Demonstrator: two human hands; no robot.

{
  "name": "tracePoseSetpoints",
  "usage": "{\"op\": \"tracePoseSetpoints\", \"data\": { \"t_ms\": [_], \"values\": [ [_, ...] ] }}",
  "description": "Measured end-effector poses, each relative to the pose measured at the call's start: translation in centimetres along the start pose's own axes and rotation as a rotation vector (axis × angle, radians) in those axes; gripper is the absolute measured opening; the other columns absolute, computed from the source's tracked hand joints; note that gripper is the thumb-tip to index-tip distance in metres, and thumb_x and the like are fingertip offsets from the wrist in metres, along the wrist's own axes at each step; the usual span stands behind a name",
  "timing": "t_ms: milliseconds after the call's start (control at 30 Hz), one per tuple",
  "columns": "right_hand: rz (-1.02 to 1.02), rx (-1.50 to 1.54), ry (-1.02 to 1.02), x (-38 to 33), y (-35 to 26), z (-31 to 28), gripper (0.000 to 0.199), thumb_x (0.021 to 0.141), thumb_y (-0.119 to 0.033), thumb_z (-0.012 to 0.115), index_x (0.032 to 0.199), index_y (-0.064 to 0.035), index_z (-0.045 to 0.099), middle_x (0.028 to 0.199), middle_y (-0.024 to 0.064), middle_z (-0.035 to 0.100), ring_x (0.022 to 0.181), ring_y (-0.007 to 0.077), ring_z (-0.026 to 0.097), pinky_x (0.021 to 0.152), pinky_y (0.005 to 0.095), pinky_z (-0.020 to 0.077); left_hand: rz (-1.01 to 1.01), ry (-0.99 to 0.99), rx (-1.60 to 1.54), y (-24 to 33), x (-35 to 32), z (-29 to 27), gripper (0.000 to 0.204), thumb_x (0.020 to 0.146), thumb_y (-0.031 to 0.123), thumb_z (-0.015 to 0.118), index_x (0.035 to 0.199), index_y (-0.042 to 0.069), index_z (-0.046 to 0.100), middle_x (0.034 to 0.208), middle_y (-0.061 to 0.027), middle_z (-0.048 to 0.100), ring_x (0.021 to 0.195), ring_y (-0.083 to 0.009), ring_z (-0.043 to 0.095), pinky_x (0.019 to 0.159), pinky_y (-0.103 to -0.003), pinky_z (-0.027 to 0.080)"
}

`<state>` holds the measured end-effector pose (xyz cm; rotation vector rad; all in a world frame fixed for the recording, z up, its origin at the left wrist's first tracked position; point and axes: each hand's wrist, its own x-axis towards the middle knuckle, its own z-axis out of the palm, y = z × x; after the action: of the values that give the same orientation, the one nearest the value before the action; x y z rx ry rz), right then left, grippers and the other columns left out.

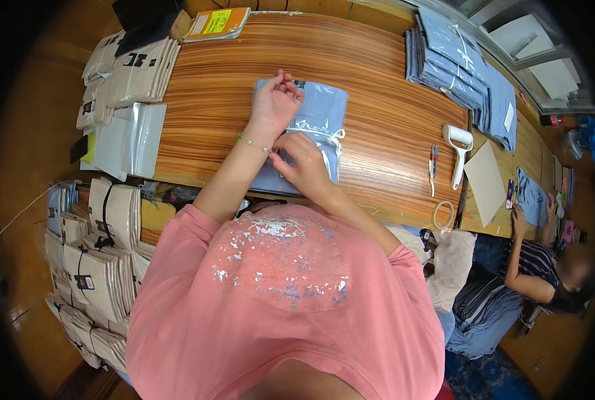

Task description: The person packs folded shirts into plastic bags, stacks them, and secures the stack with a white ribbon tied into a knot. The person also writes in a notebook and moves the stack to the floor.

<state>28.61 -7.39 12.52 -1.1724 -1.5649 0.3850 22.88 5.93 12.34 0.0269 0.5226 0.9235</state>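
My left hand [277,105] is raised palm up over a folded blue garment [327,107], its fingers loosely curled and apart, with nothing in them. Around my left wrist runs a thin beaded bracelet [253,142] with a green bit on it. The thumb and fingers of my right hand [304,161] close on the bracelet at the inner side of that wrist. The blue garment lies flat on the wooden table in front of me, in a clear wrapping, with a white tie [317,131] knotted across its middle. Both forearms cover part of it.
Wrapped beige garments [141,70] and clear bags [141,140] lie at left; more beige stacks [104,273] stand below. Blue garments [447,60] are piled back right. A lint roller [459,153], snips [433,163] and tape ring [443,215] lie right. A co-worker [544,267] handles blue cloth.
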Motion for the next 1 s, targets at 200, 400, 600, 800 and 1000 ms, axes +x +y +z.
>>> {"op": "tracePoseSetpoints", "data": {
  "t_ms": [200, 400, 600, 800, 1000],
  "values": [
    [-0.064, -0.176, 0.017, 0.7, -0.9, 1.1, 0.014, 0.062, -0.004, 0.067, 0.073, -0.004, 0.058, 0.072, 0.0079, 0.056, 0.07, 0.0259, 0.053, 0.066, 0.0357, 0.0408, 0.118, 0.027, 0.078, 1.0, 0.2, -1.2, 0.008, 0.085, 0.006, 0.053, 0.093, 0.009, 0.055, 0.082, -0.0037, 0.053, 0.072, -0.0139, 0.049, 0.07, -0.032, 0.042],
    [-0.102, -0.221, 0.081, 1.0, -1.2, 1.6, 0.012, 0.06, -0.005, 0.065, 0.069, -0.0047, 0.056, 0.068, 0.0067, 0.053, 0.067, 0.024, 0.051, 0.062, 0.0356, 0.0375, 0.284, -0.081, 0.684, 0.3, -0.4, -0.4, 0.011, 0.086, 0.01, 0.054, 0.096, 0.008, 0.054, 0.084, -0.0035, 0.058, 0.073, -0.011, 0.05, 0.068, -0.026, 0.042],
    [-0.116, -0.236, 0.067, 1.0, -1.4, 1.8, 0.012, 0.062, -0.005, 0.065, 0.07, -0.0056, 0.057, 0.069, 0.0052, 0.054, 0.068, 0.0232, 0.051, 0.062, 0.0358, 0.0364, 0.468, -0.44, 1.85, 0.3, -0.7, -0.9, 0.01, 0.088, 0.013, 0.054, 0.09, 0.006, 0.06, 0.084, -0.0026, 0.062, 0.078, -0.0119, 0.058, 0.073, -0.024, 0.045],
    [0.021, -0.132, 0.03, 0.5, -0.8, 1.3, 0.016, 0.069, -0.01, 0.068, 0.081, -0.0048, 0.058, 0.075, 0.0069, 0.056, 0.074, 0.0251, 0.053, 0.066, 0.035, 0.0381, 0.36, -0.274, 1.202, 1.4, -2.2, 3.6, 0.012, 0.089, 0.014, 0.052, 0.092, 0.006, 0.059, 0.082, -0.0032, 0.06, 0.08, -0.015, 0.055, 0.072, -0.031, 0.045],
    [0.025, -0.082, 0.142, 0.3, -0.1, 2.4, 0.019, 0.066, -0.009, 0.069, 0.081, -0.0041, 0.059, 0.075, 0.0068, 0.058, 0.074, 0.0248, 0.055, 0.068, 0.0367, 0.0406, 0.093, -0.177, 0.307, 1.1, -1.0, 2.2, 0.012, 0.089, 0.018, 0.053, 0.095, 0.008, 0.056, 0.086, -0.0027, 0.056, 0.078, -0.0145, 0.051, 0.074, -0.033, 0.043]
  ]
}}
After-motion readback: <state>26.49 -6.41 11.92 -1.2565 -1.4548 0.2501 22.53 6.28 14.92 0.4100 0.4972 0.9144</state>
